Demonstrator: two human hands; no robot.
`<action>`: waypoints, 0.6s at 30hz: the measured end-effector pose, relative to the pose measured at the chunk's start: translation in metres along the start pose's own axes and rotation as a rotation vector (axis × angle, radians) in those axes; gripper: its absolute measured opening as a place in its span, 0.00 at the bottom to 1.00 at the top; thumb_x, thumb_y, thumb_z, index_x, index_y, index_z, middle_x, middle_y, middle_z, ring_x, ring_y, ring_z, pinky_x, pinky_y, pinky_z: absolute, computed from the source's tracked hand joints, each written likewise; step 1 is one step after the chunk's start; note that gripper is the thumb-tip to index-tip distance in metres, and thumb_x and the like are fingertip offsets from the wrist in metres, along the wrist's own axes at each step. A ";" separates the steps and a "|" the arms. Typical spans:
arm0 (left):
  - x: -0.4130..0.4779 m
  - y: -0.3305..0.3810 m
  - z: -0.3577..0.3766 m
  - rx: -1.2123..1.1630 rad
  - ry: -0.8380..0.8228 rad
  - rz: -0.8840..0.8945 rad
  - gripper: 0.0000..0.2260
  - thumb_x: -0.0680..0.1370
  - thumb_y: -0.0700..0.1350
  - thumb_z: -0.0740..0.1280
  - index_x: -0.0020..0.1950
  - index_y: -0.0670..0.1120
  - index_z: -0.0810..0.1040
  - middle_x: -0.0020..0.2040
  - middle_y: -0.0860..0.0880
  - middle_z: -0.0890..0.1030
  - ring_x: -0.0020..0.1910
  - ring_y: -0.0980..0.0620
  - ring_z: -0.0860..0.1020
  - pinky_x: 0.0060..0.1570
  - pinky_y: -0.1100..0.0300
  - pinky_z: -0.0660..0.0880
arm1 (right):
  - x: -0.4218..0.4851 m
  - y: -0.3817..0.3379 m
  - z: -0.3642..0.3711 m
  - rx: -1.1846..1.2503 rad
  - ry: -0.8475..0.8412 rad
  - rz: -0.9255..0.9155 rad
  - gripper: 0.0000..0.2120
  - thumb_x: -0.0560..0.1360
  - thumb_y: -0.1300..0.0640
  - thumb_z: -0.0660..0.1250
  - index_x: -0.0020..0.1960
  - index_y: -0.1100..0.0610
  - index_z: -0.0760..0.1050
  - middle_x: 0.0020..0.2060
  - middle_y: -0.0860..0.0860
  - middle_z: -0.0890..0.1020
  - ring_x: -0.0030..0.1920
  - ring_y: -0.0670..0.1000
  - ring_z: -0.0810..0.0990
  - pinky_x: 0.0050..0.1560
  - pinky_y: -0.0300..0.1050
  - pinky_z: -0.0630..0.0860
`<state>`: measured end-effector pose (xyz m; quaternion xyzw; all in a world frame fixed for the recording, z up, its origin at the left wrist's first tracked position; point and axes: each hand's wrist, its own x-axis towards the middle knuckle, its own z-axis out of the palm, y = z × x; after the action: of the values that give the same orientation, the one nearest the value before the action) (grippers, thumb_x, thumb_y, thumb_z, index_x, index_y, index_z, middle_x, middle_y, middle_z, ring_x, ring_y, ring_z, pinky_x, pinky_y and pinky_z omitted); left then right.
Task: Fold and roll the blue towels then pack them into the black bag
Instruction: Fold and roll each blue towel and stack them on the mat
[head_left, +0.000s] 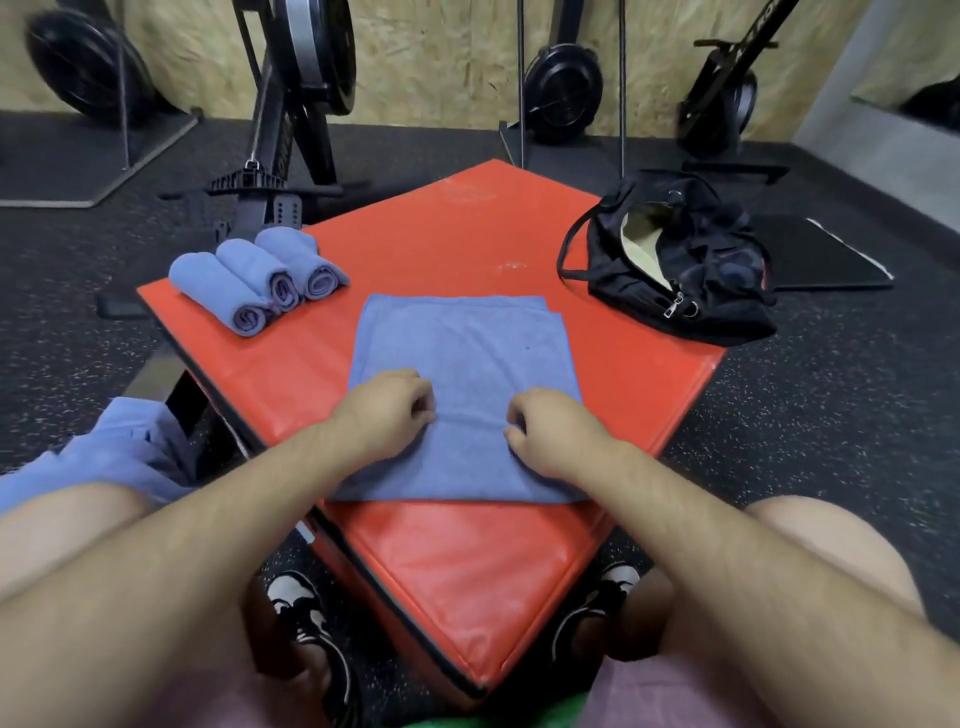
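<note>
Right now the person sits at a red padded surface (441, 234) with a folded blue towel (467, 343) lying flat across its middle, the near edge close to the surface's front corner. Both hands are down on the near half of it. The left grip (387, 410) has its fingers curled under and pinches the cloth; the right grip (550, 441) does the same just beside it. A low ridge of fabric runs between the two.

Three rolls (260, 280) of the same blue cloth lie touching side by side at the far left of the surface, their spiral ends facing the person. The black bag (691, 260) sits at the far right corner, well apart from the towel, its zip open and a pale lining showing. A loose blue heap (119, 447) of cloth lies off the surface by the person's left knee. Black gym machines (291, 104) stand on the dark floor against a board wall behind.
</note>
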<state>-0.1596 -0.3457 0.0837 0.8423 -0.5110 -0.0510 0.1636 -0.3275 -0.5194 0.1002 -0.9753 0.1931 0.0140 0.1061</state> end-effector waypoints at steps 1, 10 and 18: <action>-0.002 0.000 -0.004 0.050 -0.042 0.015 0.05 0.77 0.49 0.70 0.44 0.49 0.78 0.44 0.52 0.75 0.49 0.45 0.77 0.51 0.50 0.75 | -0.001 -0.001 -0.006 -0.038 -0.058 -0.023 0.10 0.77 0.50 0.65 0.53 0.55 0.80 0.53 0.55 0.82 0.56 0.58 0.79 0.54 0.48 0.75; 0.082 -0.053 -0.048 0.125 -0.082 -0.147 0.12 0.81 0.51 0.66 0.60 0.45 0.79 0.59 0.45 0.76 0.57 0.43 0.76 0.57 0.56 0.71 | 0.097 0.037 -0.054 -0.116 -0.091 0.043 0.15 0.78 0.49 0.63 0.60 0.54 0.79 0.58 0.54 0.81 0.59 0.58 0.79 0.58 0.50 0.77; 0.135 -0.086 -0.026 0.030 0.029 -0.099 0.08 0.80 0.45 0.64 0.55 0.49 0.81 0.48 0.48 0.75 0.52 0.42 0.75 0.57 0.53 0.70 | 0.150 0.073 -0.034 -0.117 0.010 0.195 0.13 0.79 0.55 0.61 0.63 0.53 0.74 0.60 0.54 0.74 0.60 0.60 0.76 0.59 0.53 0.72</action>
<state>-0.0167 -0.4218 0.0908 0.8696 -0.4669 -0.0392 0.1557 -0.2173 -0.6489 0.1087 -0.9565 0.2865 0.0305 0.0461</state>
